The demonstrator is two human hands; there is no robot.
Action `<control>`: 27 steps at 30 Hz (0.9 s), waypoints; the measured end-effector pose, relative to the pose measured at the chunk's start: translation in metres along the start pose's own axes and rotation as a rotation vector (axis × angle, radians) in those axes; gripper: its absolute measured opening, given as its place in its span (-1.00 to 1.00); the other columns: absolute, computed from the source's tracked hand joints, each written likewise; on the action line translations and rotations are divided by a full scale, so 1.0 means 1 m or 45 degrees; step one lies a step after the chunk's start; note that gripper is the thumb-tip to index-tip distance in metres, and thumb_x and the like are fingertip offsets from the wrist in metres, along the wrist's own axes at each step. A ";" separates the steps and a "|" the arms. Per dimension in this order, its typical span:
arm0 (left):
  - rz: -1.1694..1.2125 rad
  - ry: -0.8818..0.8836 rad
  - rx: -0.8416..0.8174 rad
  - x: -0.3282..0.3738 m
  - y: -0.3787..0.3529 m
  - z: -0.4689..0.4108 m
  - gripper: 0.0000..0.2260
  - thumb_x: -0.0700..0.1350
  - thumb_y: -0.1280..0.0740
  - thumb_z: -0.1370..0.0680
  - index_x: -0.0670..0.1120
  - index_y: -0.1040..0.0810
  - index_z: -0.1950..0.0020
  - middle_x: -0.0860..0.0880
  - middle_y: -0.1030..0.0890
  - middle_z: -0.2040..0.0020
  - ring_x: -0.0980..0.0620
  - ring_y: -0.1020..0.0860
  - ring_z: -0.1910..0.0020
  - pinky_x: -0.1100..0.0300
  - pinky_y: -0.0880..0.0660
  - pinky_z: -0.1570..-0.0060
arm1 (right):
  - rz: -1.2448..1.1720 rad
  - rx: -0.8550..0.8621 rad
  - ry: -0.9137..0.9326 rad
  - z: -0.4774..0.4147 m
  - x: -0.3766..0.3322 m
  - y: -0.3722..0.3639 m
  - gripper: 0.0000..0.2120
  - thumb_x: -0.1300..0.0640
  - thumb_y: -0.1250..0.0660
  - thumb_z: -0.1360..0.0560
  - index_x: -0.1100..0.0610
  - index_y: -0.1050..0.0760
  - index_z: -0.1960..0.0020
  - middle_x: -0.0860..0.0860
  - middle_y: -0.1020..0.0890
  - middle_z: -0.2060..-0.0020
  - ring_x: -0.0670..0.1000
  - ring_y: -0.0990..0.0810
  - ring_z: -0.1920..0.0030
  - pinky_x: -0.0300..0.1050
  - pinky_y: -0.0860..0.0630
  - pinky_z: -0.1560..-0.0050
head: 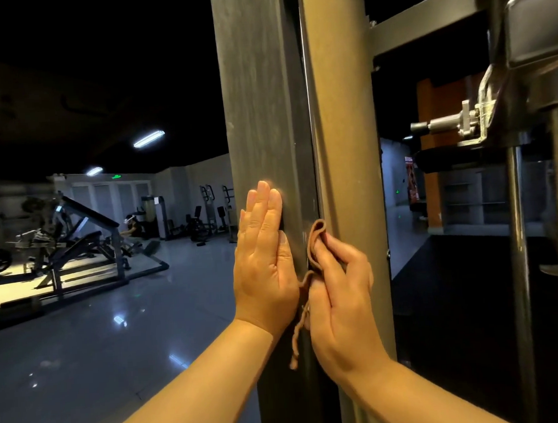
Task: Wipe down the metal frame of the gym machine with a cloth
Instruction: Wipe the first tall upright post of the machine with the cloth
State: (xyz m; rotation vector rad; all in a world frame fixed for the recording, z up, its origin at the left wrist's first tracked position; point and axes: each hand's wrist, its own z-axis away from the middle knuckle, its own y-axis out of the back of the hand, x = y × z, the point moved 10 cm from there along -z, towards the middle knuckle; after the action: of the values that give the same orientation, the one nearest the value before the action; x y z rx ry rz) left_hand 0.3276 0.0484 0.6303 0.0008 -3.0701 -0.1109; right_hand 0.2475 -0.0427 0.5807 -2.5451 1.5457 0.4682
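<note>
Left grip point(264, 260) is lying flat, released, against the frame point(259, 99); right grip point(340, 292) is pinching the bunched cloth point(315, 241), whose dangling tail is probably risking a snag or slipping free.

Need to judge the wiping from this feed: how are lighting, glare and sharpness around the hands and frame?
Head view: frame post, left hand, right hand and cloth are warmly lit and fairly sharp; left fingers slightly blurred at the tips; ceiling nearly black; tube lights glare off the glossy floor.
</note>
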 end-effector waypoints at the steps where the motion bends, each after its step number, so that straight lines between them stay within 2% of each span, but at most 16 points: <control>1: 0.001 0.004 0.003 0.000 0.000 0.001 -0.54 -0.21 -0.09 -0.70 -0.22 -0.24 -0.62 -0.12 -0.21 -0.67 -0.08 -0.11 -0.68 -0.26 -0.14 -0.60 | 0.022 -0.024 -0.013 0.000 0.003 0.001 -0.55 0.06 -0.10 -0.65 0.08 -0.36 -0.52 -0.05 -0.35 -0.40 -0.18 -0.29 -0.43 -0.46 -0.22 -0.40; 5: -0.021 -0.004 -0.004 0.000 0.000 0.001 -0.54 -0.20 -0.09 -0.70 -0.22 -0.24 -0.63 -0.12 -0.21 -0.67 -0.07 -0.11 -0.68 -0.23 -0.13 -0.61 | 0.107 -0.053 -0.037 -0.047 -0.007 0.004 -0.56 0.06 -0.10 -0.65 0.12 -0.42 -0.48 -0.02 -0.37 -0.34 -0.19 -0.29 -0.32 -0.52 -0.25 -0.28; 9: -0.011 0.013 -0.005 -0.001 0.000 0.001 -0.54 -0.20 -0.09 -0.71 -0.23 -0.23 -0.62 -0.14 -0.21 -0.66 -0.08 -0.10 -0.68 -0.24 -0.12 -0.61 | 0.057 -0.079 -0.036 -0.057 -0.012 0.006 -0.56 0.08 -0.13 -0.65 0.08 -0.39 -0.51 -0.06 -0.34 -0.33 -0.18 -0.30 -0.32 -0.54 -0.26 -0.24; 15: 0.000 0.033 0.002 0.001 0.001 0.001 -0.53 -0.19 -0.07 -0.70 -0.16 -0.20 -0.64 -0.07 -0.20 -0.67 -0.04 -0.09 -0.68 -0.20 -0.11 -0.62 | 0.052 -0.144 0.000 -0.010 0.002 0.005 -0.56 0.16 -0.17 -0.65 0.08 -0.36 -0.52 -0.11 -0.31 -0.36 -0.24 -0.27 -0.37 -0.51 -0.27 -0.30; 19: 0.003 0.019 0.011 0.001 0.002 0.003 -0.54 -0.20 -0.10 -0.71 -0.22 -0.25 -0.62 -0.10 -0.23 -0.66 -0.05 -0.11 -0.68 -0.21 -0.13 -0.62 | -0.031 -0.054 0.079 -0.053 -0.016 0.006 -0.53 0.26 -0.18 -0.62 0.17 -0.37 -0.53 -0.02 -0.35 -0.44 -0.14 -0.27 -0.45 -0.44 -0.22 -0.40; 22: 0.010 0.033 0.012 0.001 0.001 0.004 -0.55 -0.19 -0.11 -0.71 -0.23 -0.27 -0.61 -0.10 -0.23 -0.66 -0.04 -0.12 -0.67 -0.23 -0.14 -0.61 | -0.178 -0.022 0.057 -0.060 -0.019 -0.002 -0.50 0.30 -0.18 -0.62 0.13 -0.35 -0.55 -0.04 -0.35 -0.52 -0.06 -0.26 -0.55 -0.33 -0.22 -0.49; 24: 0.020 0.031 0.012 0.001 0.001 0.005 -0.55 -0.20 -0.10 -0.70 -0.24 -0.28 -0.61 -0.12 -0.24 -0.65 -0.06 -0.13 -0.67 -0.25 -0.15 -0.60 | -0.200 0.004 0.068 -0.033 -0.013 -0.003 -0.50 0.32 -0.18 -0.62 0.11 -0.34 -0.55 -0.05 -0.36 -0.53 -0.05 -0.27 -0.56 -0.29 -0.23 -0.50; 27: 0.042 0.032 0.004 0.001 0.002 0.009 -0.54 -0.21 -0.09 -0.69 -0.22 -0.27 -0.61 -0.12 -0.24 -0.65 -0.07 -0.13 -0.67 -0.27 -0.15 -0.60 | -0.129 -0.008 0.090 0.024 0.004 -0.003 -0.49 0.24 -0.17 -0.61 0.05 -0.35 -0.55 -0.11 -0.34 -0.53 -0.02 -0.31 -0.54 -0.21 -0.27 -0.51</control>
State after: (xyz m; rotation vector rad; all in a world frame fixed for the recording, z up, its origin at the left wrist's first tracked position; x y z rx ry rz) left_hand 0.3258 0.0510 0.6216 -0.0480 -3.0441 -0.1037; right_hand 0.2470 -0.0383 0.5564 -2.6565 1.4304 0.3756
